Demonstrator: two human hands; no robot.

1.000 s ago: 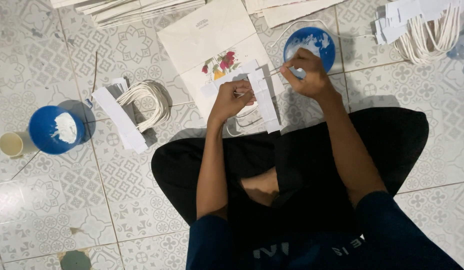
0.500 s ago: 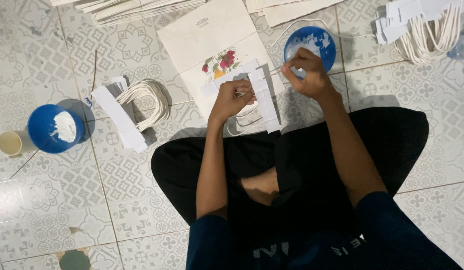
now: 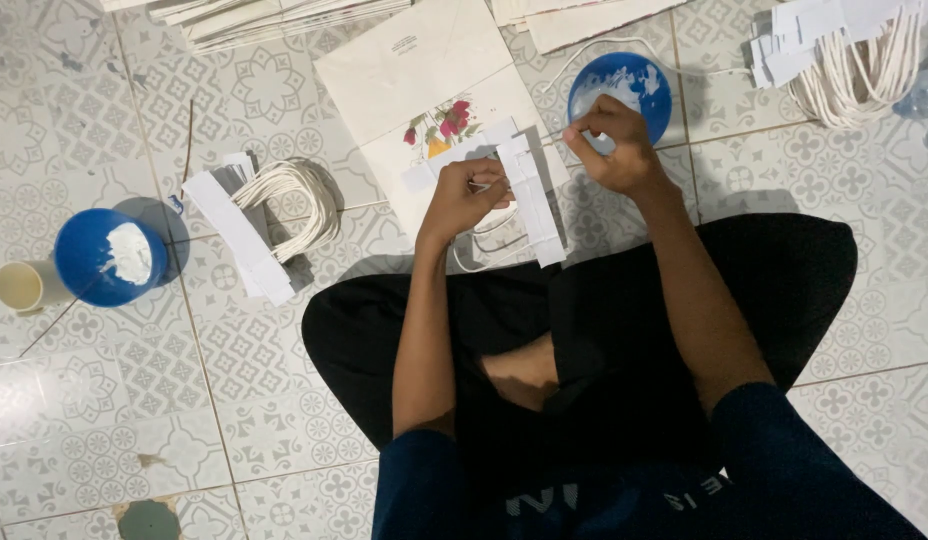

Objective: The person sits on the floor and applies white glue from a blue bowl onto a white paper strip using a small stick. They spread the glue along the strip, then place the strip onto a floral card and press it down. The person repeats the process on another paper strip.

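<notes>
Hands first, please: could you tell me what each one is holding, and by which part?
The left hand pins the white paper strips near their upper end. The right hand pinches a thin stick by its near end.

Blue bowl (image 3: 620,88); white paper strips (image 3: 529,195); red-flowered white bag (image 3: 434,90); grey patterned tiles (image 3: 94,420).

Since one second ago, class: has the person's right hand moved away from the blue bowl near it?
No. The right hand is over the near rim of the blue bowl, just as before.
</notes>
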